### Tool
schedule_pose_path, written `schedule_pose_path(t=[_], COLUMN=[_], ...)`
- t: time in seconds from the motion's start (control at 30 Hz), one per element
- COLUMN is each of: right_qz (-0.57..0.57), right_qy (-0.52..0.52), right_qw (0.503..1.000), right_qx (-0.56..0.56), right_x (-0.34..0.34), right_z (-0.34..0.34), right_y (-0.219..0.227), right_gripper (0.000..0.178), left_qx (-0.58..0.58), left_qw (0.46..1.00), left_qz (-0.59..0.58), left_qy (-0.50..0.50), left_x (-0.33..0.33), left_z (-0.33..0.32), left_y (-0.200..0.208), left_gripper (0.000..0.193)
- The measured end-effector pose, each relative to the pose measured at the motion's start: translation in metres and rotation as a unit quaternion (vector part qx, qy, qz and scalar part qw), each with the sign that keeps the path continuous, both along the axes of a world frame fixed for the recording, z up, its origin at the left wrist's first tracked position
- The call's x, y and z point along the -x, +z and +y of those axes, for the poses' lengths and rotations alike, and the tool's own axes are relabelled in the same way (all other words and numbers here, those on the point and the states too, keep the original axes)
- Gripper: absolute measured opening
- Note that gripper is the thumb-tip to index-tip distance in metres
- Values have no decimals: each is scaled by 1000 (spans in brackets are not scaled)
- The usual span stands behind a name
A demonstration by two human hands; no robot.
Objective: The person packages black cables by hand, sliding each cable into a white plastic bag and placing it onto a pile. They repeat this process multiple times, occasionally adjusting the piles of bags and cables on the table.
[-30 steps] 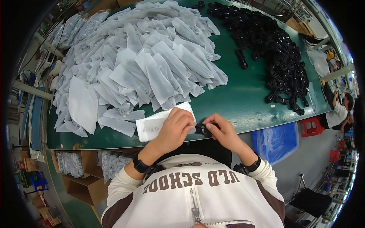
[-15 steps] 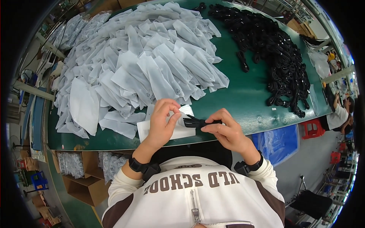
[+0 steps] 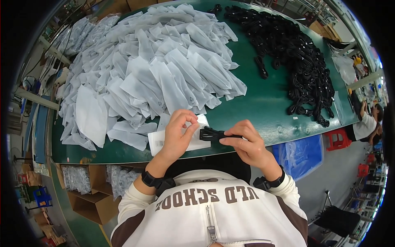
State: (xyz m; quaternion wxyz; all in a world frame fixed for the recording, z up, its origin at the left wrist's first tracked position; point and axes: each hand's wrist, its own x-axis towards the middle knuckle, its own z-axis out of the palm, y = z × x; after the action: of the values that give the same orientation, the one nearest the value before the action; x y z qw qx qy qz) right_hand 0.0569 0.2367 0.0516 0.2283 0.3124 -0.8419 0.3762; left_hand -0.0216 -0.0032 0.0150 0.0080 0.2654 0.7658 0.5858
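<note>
Hands point(image 3: 176, 135) point(image 3: 248, 143) at green workshop table point(image 3: 257, 109)

Cable bundle point(image 3: 212, 134) in my right hand point(image 3: 252, 147): smooth plastic sheathing by look, slight gloss. Bags point(image 3: 157, 143) at my left hand point(image 3: 177, 138): smooth, whitish plastic film. Pouch heap point(image 3: 164, 76): frosted plastic, matt, creased. Bench point(image 3: 257, 107): smooth top, glossy where light falls. Blue bin point(image 3: 314, 146): plastic. Cartons point(image 3: 96, 207): cardboard, matt. My jacket point(image 3: 177, 226): cloth, matt; zip point(image 3: 211, 230), shiny metal.

Bright light leaves a sheen on the green tabletop point(image 3: 253, 113). The black cord bundle point(image 3: 213, 134) looks fairly sharp; fisheye distortion bends edges toward the dark rim
</note>
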Motion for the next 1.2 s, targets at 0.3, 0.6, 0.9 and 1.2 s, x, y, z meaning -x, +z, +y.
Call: schedule_pose_path(t=[0.3,0.6,0.9,1.2], right_qz=[-48,-155,-46,-38], right_qy=[-29,-77,-63,-27], right_qw=[998,974,989,990], right_qx=[31,146,128,133], right_x=[-1,1,31,51], right_z=[-6,-16,-21,-30], right_y=[1,-16,15,13], right_gripper=[38,35,31,25], left_qx=[7,13,-152,-226], left_qw=[999,995,962,934], left_qz=[24,57,-182,-224], left_qy=[-35,-84,-132,-163], left_x=[-1,-1,25,40], left_z=[3,8,11,29], left_y=[3,11,37,44], left_gripper=[9,7,5,15])
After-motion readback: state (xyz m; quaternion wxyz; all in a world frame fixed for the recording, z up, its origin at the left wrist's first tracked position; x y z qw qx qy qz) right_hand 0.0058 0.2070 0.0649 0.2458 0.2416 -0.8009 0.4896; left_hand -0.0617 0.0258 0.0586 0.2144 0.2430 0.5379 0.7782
